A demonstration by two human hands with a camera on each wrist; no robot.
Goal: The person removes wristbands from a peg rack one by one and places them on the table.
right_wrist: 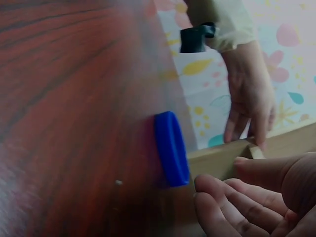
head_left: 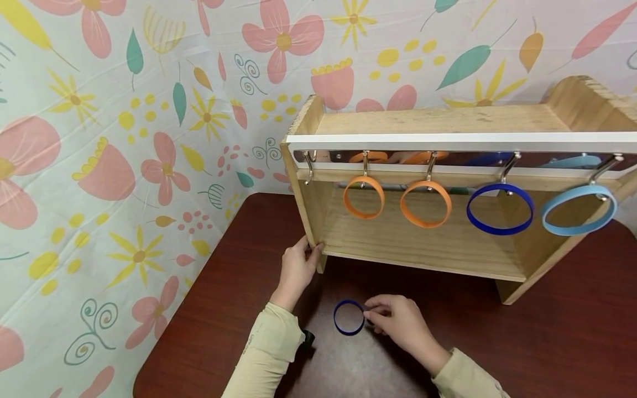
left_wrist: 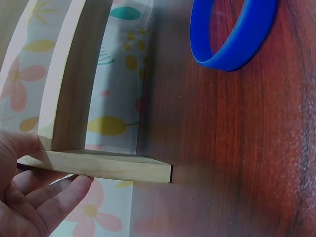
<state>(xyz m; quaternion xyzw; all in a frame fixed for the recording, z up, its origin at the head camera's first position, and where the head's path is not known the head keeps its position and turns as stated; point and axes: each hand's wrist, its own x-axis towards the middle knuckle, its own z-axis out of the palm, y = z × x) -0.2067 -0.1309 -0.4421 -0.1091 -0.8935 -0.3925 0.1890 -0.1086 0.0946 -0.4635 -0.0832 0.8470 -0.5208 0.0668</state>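
Observation:
A dark blue ring-shaped band point(head_left: 349, 334) lies on the table. My right hand point(head_left: 400, 323) is just right of it, fingertips near its edge. In the right wrist view, the blue band point(right_wrist: 170, 148) sits beside my fingertips, with thumb and fingers apart. My left hand point(head_left: 297, 271) grips the lower left side of a wooden shelf point(head_left: 423, 232), the thumb at the shelf board's corner and the fingers against the outer face of the side panel point(left_wrist: 118, 168).
A hook rail point(head_left: 458, 141) runs along the shelf's upper front. Its leftmost hook point(head_left: 309, 166) is bare. From the others hang two orange bands point(head_left: 365, 215), a dark blue band point(head_left: 500, 231) and a light blue band point(head_left: 579, 228). A floral cloth point(head_left: 119, 166) backs the dark red table point(head_left: 224, 260).

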